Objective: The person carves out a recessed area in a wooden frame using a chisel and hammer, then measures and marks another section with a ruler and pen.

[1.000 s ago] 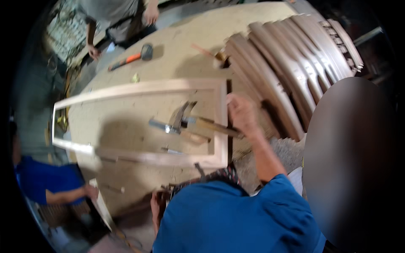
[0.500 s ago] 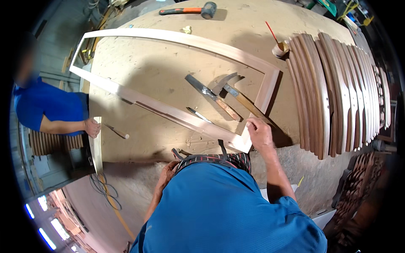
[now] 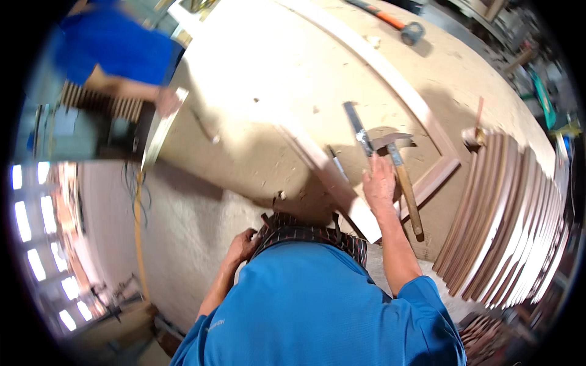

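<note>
My right hand point(image 3: 381, 183) lies over the wooden handle of a chisel point(image 3: 359, 129), its fingers closed around it; the metal blade points away from me. Right beside it is a hammer point(image 3: 405, 183) with a wooden handle and a dark curved head. Both tools lie on the worktable inside a pale wooden frame point(image 3: 441, 146). The frame's near rail passes just left of my right hand, with a slim pencil-like tool point(image 3: 337, 162) alongside. My left hand point(image 3: 243, 245) is at my waist against a dark checked apron point(image 3: 287, 229), fingers curled; whatever they grip is hidden.
A rubber mallet point(image 3: 410, 30) lies on the table's far side. Stacked curved brown slats point(image 3: 506, 213) and a small cup point(image 3: 471, 136) with a stick stand at right. On the left, a co-worker's hand point(image 3: 168, 102) holds a pale strip point(image 3: 162, 131).
My right hand has left the frame's near corner and moved onto the chisel handle. The view has turned left, and the frame's near corner appears parted. My left hand stays at my waist.
</note>
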### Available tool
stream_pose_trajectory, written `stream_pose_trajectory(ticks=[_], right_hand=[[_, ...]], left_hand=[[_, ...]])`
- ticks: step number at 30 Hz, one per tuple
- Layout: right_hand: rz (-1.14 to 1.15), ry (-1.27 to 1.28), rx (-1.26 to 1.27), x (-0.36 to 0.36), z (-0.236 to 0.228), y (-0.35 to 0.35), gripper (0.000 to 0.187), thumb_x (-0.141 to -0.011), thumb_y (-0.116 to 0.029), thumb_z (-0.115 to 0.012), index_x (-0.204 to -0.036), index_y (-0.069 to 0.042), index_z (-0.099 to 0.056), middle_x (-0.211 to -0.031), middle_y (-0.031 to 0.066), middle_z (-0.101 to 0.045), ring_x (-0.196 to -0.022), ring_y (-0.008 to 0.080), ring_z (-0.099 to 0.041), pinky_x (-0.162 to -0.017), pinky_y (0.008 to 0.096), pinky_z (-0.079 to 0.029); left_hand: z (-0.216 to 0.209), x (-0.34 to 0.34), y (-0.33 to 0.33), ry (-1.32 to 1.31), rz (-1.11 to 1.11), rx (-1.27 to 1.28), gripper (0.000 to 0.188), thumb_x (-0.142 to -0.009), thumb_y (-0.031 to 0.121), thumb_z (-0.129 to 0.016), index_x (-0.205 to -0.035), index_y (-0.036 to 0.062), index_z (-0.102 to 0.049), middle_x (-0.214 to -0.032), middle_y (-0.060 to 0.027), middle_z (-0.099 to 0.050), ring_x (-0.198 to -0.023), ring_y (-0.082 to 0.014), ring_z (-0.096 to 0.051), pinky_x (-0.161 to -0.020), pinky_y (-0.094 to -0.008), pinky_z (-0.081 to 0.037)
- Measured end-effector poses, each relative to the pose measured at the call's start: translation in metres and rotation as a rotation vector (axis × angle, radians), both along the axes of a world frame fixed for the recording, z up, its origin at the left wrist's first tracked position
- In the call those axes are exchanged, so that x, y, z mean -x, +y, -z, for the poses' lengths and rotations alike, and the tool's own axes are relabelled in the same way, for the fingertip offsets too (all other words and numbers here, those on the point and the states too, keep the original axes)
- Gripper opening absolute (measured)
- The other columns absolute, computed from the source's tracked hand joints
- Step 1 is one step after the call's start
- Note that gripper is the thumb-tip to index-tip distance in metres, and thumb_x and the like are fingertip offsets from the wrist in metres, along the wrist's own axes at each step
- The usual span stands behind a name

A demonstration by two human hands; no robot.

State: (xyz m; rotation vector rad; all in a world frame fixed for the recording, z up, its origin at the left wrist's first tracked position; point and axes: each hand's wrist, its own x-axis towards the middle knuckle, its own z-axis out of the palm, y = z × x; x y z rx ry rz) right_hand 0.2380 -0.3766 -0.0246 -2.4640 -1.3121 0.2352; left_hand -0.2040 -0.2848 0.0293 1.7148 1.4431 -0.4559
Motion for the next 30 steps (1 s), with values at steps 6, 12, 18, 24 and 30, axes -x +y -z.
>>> stream_pose_trajectory(ticks=[6,12,18,24,30], right_hand=[[-0.02,-0.017,-0.223,0.002,-0.006,0.005,0.04,-0.088,-0.008,-0.073,-0.126,0.0,-0.065,-0.12,0.0212,-0.065,-0.108,0.0396,-0.063,-0.097,0.0494,-0.05],[-0.189,0.293,0.077,0.017,0.004,0.051,0.026,-0.09,-0.013,-0.07,-0.112,0.001,-0.067,-0.105,0.0226,-0.069,-0.097,0.0414,-0.066,-0.087,0.0482,-0.055],[-0.183,0.175,0.051,0.015,0.008,0.075,0.018,-0.085,-0.013,-0.068,-0.1,-0.004,-0.066,-0.099,0.0219,-0.07,-0.096,0.0428,-0.068,-0.085,0.0515,-0.055],[-0.062,0.056,0.008,0.024,0.004,0.073,0.029,-0.085,-0.017,-0.068,-0.105,0.001,-0.06,-0.096,0.027,-0.069,-0.093,0.046,-0.068,-0.081,0.0556,-0.055],[0.176,0.17,-0.265,0.053,-0.001,0.052,0.023,-0.093,-0.007,-0.06,-0.114,0.001,-0.057,-0.093,0.0244,-0.068,-0.086,0.0401,-0.069,-0.077,0.0507,-0.053]], left_hand=[[-0.011,0.007,-0.031,-0.049,-0.233,0.082,0.047,-0.101,0.04,-0.056,-0.121,-0.0002,-0.069,-0.112,-0.0287,-0.072,-0.108,-0.0449,-0.069,-0.094,-0.0473,-0.053],[0.033,0.026,-0.025,0.03,-0.08,0.043,0.069,-0.102,0.063,-0.045,-0.12,0.0022,-0.071,-0.117,-0.0298,-0.071,-0.114,-0.0475,-0.066,-0.097,-0.0514,-0.051],[0.033,0.023,0.004,-0.122,-0.11,-0.03,0.065,-0.098,0.06,-0.057,-0.128,0.0043,-0.071,-0.128,-0.0257,-0.07,-0.123,-0.0418,-0.065,-0.104,-0.0463,-0.051],[0.071,0.054,0.034,-0.137,-0.04,0.016,0.064,-0.098,0.058,-0.059,-0.132,0.0044,-0.07,-0.129,-0.0256,-0.07,-0.123,-0.0412,-0.065,-0.104,-0.0462,-0.051],[0.102,0.094,0.07,-0.209,0.042,-0.082,0.054,-0.098,0.045,-0.059,-0.127,0.0006,-0.07,-0.12,-0.0292,-0.071,-0.118,-0.044,-0.067,-0.098,-0.0481,-0.053]])
